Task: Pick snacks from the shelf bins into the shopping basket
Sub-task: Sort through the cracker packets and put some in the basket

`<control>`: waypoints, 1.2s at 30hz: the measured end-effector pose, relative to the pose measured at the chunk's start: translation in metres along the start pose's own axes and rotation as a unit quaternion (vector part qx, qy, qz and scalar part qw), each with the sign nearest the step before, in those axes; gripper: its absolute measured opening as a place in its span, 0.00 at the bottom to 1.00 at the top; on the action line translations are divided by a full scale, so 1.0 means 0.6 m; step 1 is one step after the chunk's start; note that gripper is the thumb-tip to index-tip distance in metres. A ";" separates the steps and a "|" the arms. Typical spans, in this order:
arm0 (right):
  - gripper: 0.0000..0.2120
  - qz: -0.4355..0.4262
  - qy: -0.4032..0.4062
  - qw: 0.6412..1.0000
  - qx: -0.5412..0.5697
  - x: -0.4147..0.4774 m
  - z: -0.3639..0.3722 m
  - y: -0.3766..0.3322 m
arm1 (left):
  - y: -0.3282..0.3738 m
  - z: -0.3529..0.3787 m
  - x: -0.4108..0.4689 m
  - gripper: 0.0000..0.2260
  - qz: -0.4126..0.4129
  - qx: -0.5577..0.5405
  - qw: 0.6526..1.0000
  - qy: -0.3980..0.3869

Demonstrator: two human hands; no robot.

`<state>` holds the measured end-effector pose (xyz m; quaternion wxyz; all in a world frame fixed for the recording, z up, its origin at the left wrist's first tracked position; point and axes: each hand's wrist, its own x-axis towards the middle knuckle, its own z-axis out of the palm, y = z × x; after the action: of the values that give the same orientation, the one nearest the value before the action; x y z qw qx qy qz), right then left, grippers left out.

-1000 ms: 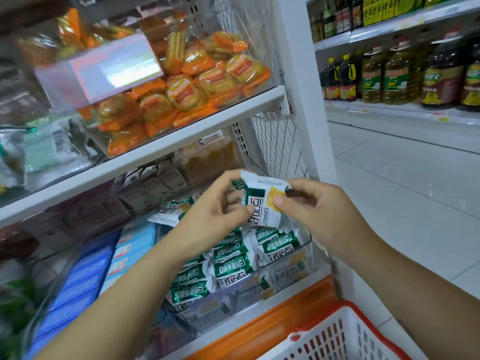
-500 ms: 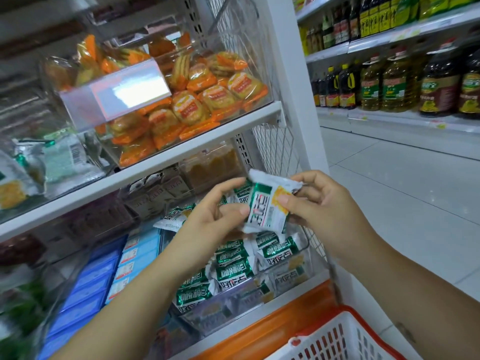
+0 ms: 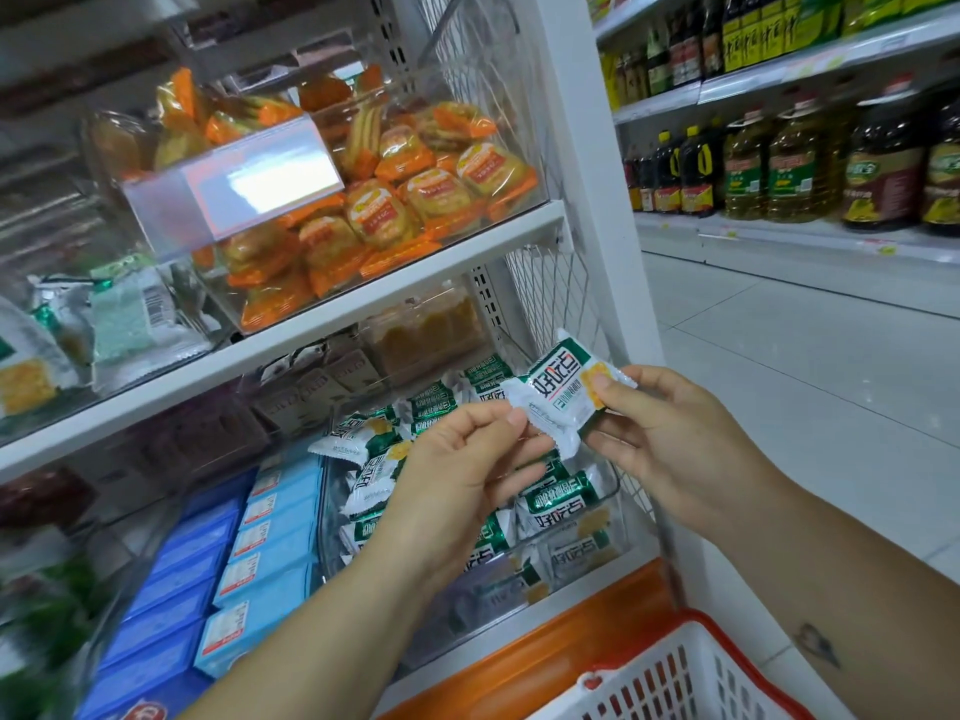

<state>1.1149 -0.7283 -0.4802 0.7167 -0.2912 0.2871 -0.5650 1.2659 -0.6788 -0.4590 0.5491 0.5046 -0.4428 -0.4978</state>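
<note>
Showing one pick midway: the snack packet point(image 3: 558, 394) is being held in the air above the lower clear bin point(image 3: 498, 595), and it is now lying slantwise, printed face up, having turned from the more upright pose of a moment earlier and drifted slightly right. The left hand point(image 3: 462, 475) is pinching its left crimped edge between thumb and curled fingers; the right hand point(image 3: 670, 433) is gripping the right end, thumb pressing on the yellow patch. Judged from this, lifting is finished and lowering into the shopping basket point(image 3: 670, 683), near right, is remaining. Only a corner of that basket is showing, so its contents cannot be told. Matching green-and-white packets point(image 3: 556, 498) are filling the lower bin, blue boxes point(image 3: 270, 537) are stacking up just left, and orange-wrapped snacks point(image 3: 379, 215) are crowding the upper bin point(image 3: 234, 189).
</note>
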 end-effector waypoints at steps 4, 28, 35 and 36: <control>0.05 0.000 -0.001 1.000 -0.001 -0.001 0.000 0.001 | 0.006 0.007 -0.003 0.06 -0.003 -0.001 1.000 0.007; 0.17 -0.121 -0.173 0.905 -0.368 -0.019 -0.002 -0.009 | 0.004 -0.038 -0.008 0.17 0.047 0.030 0.998 -0.040; 0.23 -0.088 -0.215 0.912 -0.337 -0.019 -0.006 -0.015 | 0.006 -0.041 -0.004 0.14 0.026 0.001 1.000 0.007; 0.23 -0.089 -0.224 0.907 -0.345 -0.020 -0.006 -0.016 | 0.007 -0.041 -0.002 0.16 0.006 -0.027 0.999 0.017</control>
<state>1.1038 -0.7186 -0.4743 0.5635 -0.6636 0.2693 -0.4118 1.2905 -0.6749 -0.4570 0.5731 0.4954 -0.4229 -0.4974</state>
